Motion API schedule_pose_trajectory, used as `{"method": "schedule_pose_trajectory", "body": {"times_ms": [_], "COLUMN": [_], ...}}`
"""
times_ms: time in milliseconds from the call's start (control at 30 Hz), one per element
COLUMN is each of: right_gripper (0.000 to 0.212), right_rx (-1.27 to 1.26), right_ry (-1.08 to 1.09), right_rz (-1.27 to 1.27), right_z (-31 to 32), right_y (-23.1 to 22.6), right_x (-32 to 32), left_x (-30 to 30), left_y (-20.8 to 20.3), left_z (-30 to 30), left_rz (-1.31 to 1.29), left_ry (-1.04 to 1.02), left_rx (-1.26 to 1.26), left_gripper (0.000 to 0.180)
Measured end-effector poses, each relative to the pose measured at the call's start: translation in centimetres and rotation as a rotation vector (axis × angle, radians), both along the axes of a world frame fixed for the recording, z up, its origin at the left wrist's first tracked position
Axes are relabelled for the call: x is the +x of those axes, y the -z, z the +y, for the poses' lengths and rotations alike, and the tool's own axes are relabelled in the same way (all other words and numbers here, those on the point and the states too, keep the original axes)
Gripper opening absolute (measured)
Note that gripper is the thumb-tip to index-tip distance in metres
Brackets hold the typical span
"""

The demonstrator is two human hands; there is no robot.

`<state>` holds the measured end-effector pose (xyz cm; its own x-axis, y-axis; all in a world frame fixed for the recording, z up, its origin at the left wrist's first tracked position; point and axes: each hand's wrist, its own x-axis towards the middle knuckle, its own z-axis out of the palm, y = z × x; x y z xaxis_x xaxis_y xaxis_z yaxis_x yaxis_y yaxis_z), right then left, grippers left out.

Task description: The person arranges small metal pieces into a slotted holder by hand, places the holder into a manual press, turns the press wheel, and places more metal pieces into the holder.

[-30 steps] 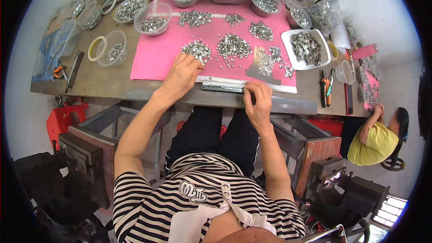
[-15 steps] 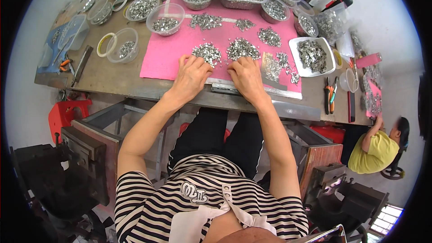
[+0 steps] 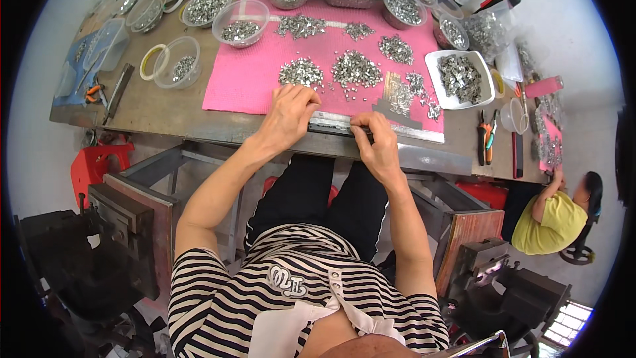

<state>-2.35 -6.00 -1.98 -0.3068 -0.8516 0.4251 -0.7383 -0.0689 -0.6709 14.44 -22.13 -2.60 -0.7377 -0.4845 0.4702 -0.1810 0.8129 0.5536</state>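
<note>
Head view, L hand (image 3: pixel 291 116): over L end of the slim metal bar (image 3: pixel 329 126), which lies lengthwise at the front edge of the bench (image 3: pixel 169 114), betw. both hands. Fingers bent, thumb side facing the bar; can't tell if the tips are together or pinch anything, as the back of the hand hides most of them.

R hand (image 3: pixel 376 140): at the bar's R end, thumb & forefinger bent toward each other, tips right at the bar; whether they clamp it or a small pc. is too small to tell. Mid part of bar shows uncovered betw. the two grips.

Just beyond the hands, on the pink mat (image 3: pixel 225 89): near L pile (image 3: pixel 301 71) of small silver metal pcs., beyond L hand; near R pile (image 3: pixel 356 69), beyond the bar & R hand, some loose bits around it. Both piles apart from the fingers. Ridged plate (image 3: pixel 395 95) w/ more pcs. to the R.

R of that, white tray (image 3: pixel 488 83) w/ metal pcs.; pliers (image 3: pixel 481 140) on bare bench nearer the front. Rect. clear tub (image 3: pixel 354 2), full of pcs., at mat's far side. Co-worker in yellow top (image 3: pixel 550 223) far R.
</note>
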Motion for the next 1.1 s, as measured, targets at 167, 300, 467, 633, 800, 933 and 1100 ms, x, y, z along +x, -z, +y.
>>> {"method": "schedule_pose_trajectory", "body": {"times_ms": [167,300,467,633,800,933,1100], "right_gripper": [0.016,0.018,0.021,0.019,0.016,0.015,0.018], "right_rx": [-0.075,-0.133,-0.175,-0.108,-0.102,-0.063,-0.099], "right_ry": [0.007,0.022,0.051,-0.015,-0.01,0.023,0.008], "right_rz": [0.096,0.274,0.331,0.183,0.132,0.106,0.161], "right_z": [-0.1,0.0,0.1,0.3,0.1,0.0,0.2], "right_y": [0.5,0.7,1.1,0.5,0.4,0.6,0.9], "right_x": [0.5,0.8,0.9,0.2,0.2,0.3,0.4], "left_x": [-0.9,-1.5,-1.9,-2.1,-2.3,-2.3,-1.8], "left_y": [0.2,0.8,1.7,1.9,1.9,1.8,2.0], "left_z": [3.1,4.4,4.8,5.1,5.0,4.9,4.8], "left_rz": [0.174,0.194,0.208,0.219,0.254,0.223,0.282], "left_ry": [0.055,0.078,0.116,0.11,0.1,0.099,0.124], "left_rx": [0.241,0.234,0.194,0.134,-0.006,-0.038,-0.175], "left_gripper": [0.007,0.009,0.011,0.012,0.015,0.017,0.014]}}
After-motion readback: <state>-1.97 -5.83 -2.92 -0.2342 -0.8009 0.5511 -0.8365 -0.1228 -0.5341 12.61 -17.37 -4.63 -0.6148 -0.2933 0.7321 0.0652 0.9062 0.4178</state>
